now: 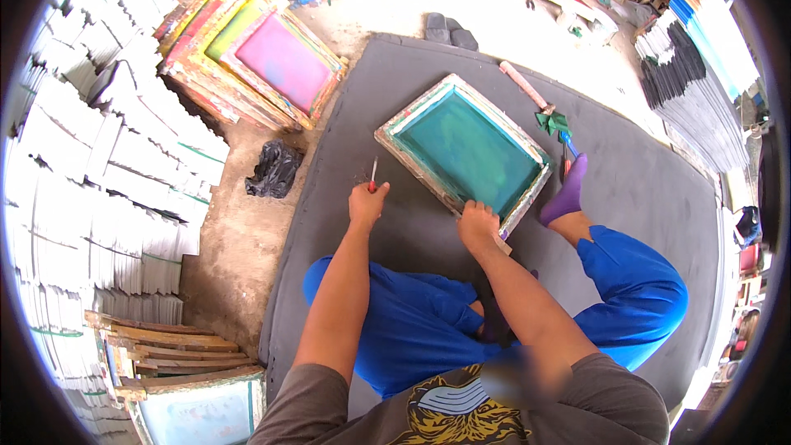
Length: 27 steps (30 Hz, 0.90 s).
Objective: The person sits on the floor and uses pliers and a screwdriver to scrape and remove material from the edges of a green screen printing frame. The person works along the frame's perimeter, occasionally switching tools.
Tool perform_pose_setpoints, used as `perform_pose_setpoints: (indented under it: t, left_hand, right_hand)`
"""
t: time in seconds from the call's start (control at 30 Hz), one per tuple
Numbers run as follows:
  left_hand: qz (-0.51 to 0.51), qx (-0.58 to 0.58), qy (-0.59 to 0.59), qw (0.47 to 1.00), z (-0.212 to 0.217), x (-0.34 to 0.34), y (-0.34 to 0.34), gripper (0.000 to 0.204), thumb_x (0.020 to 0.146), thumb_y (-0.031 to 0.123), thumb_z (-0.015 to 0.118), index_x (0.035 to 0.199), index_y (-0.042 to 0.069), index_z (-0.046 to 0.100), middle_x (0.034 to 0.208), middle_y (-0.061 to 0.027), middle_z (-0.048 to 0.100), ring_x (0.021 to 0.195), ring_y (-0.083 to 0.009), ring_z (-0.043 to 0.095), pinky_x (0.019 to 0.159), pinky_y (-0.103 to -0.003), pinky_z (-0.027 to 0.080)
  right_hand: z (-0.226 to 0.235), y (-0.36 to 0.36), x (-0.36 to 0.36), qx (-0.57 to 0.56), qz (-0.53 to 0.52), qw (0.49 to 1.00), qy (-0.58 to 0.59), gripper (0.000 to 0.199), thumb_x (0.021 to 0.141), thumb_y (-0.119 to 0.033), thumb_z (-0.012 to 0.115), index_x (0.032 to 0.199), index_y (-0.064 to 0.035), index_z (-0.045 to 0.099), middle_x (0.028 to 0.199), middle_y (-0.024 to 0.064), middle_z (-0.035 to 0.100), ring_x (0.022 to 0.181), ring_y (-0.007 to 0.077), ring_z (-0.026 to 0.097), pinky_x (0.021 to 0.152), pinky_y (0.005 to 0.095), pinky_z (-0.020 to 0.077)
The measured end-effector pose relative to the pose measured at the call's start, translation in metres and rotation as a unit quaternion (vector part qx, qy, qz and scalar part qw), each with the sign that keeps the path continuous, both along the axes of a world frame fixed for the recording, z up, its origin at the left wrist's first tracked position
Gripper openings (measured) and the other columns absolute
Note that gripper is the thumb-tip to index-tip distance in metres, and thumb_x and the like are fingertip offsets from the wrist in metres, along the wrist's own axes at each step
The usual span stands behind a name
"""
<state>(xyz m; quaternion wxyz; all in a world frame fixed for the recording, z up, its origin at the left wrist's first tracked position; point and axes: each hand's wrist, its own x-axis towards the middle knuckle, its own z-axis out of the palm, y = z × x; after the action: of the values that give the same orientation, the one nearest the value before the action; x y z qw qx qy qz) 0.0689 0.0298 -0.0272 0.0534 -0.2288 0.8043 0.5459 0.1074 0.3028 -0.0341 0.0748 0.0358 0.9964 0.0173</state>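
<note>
My left hand is closed around a small red-handled tool with a thin metal shaft, which looks like a screwdriver. Its shaft points up, away from me, just left of the frame. A wooden screen-printing frame with teal-green mesh lies at an angle on the dark grey mat. The near edge of that frame is held by my right hand, fingers curled over the rim close to its near corner. My right thumb is mostly hidden.
Right of the frame lie a pinkish handled tool, a green scrap and a blue-handled tool, near my purple-socked foot. Stacked colourful screen frames, a black plastic bag and white sheet stacks stand left.
</note>
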Motion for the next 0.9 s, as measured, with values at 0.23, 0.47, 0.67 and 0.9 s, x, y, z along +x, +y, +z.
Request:
perform_pose_setpoints:
  t: [0.23, 0.47, 0.67, 0.9]
  left_hand:
    - [-0.012, 0.03, 0.016, 0.999, 0.011, 0.025, -0.002, 0.04, 0.09, 0.034, 0.076, 0.07, 0.003, 0.061, 0.061, -0.0078, 0.064, 0.052, -0.0196, 0.064, 0.051, -0.035, 0.05]
    - [0.019, 0.042, 0.011, 0.999, 0.011, 0.022, 0.007, 0.032, 0.092, 0.031, 0.074, 0.083, 0.0, 0.069, 0.067, -0.0046, 0.065, 0.053, -0.0151, 0.061, 0.049, -0.033, 0.049]
    - [-0.018, 0.035, -0.006, 0.999, 0.006, 0.021, 0.04, 0.028, 0.092, 0.029, 0.075, 0.095, 0.001, 0.075, 0.068, -0.0033, 0.064, 0.055, -0.0145, 0.06, 0.048, -0.032, 0.05]
    - [-0.055, -0.049, -0.019, 0.997, -0.007, 0.02, 0.065, 0.028, 0.093, 0.028, 0.074, 0.097, 0.001, 0.076, 0.069, -0.0058, 0.064, 0.058, -0.0159, 0.063, 0.051, -0.034, 0.052]
  right_hand:
    - [0.015, 0.014, 0.008, -0.015, 0.015, 1.0, -0.018, 0.042, 0.089, -0.037, 0.076, 0.117, -0.0059, 0.067, 0.122, 0.0123, 0.068, 0.118, 0.0327, 0.066, 0.095, 0.0512, 0.0541]
    - [0.024, 0.092, 0.034, -0.001, -0.016, 0.997, -0.069, 0.044, 0.088, -0.038, 0.078, 0.117, -0.006, 0.067, 0.124, 0.0118, 0.068, 0.119, 0.0325, 0.066, 0.097, 0.0479, 0.0551]
    - [0.04, 0.152, 0.067, 0.006, -0.002, 0.993, -0.117, 0.044, 0.087, -0.038, 0.08, 0.118, -0.0095, 0.068, 0.121, 0.0099, 0.07, 0.117, 0.0312, 0.066, 0.095, 0.0469, 0.0558]
    - [0.055, 0.141, 0.079, -0.132, 0.032, 0.983, -0.126, 0.042, 0.088, -0.035, 0.077, 0.115, -0.007, 0.062, 0.12, 0.0175, 0.067, 0.116, 0.0373, 0.064, 0.091, 0.0503, 0.0538]
